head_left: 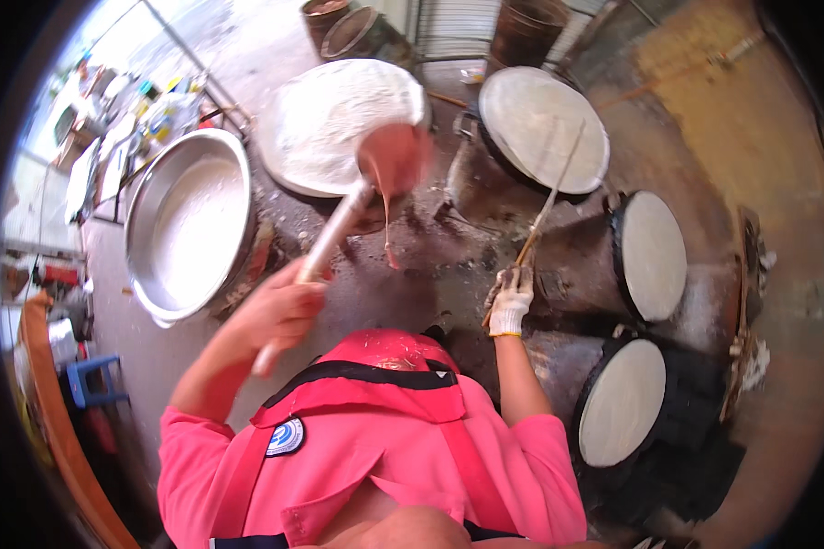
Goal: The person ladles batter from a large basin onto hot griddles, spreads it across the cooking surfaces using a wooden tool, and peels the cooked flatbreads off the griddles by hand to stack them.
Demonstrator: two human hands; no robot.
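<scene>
Left hand [279, 311] is being wrapped tightly around the long handle of a ladle [394, 157], dripping thin batter beside the steel basin [146, 197]; likely slippery, best gripped mid-handle. Gloved right hand [511, 300] is being closed around a light, stiff stick [551, 197]

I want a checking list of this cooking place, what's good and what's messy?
Surface: dark, splattered stove top, wet drips.
Job's things: ladle dripping batter; thin stick; four round griddles coated pale, e.g.; flat tray with a white layer; big metal basin of white batter.
Clutter: bottles and tubs on a far table.
Grips: left hand bare, closed on ladle handle; right hand gloved, closed on stick.
Cables: nothing seen.
Surroundings: blue stool, buckets behind.
</scene>
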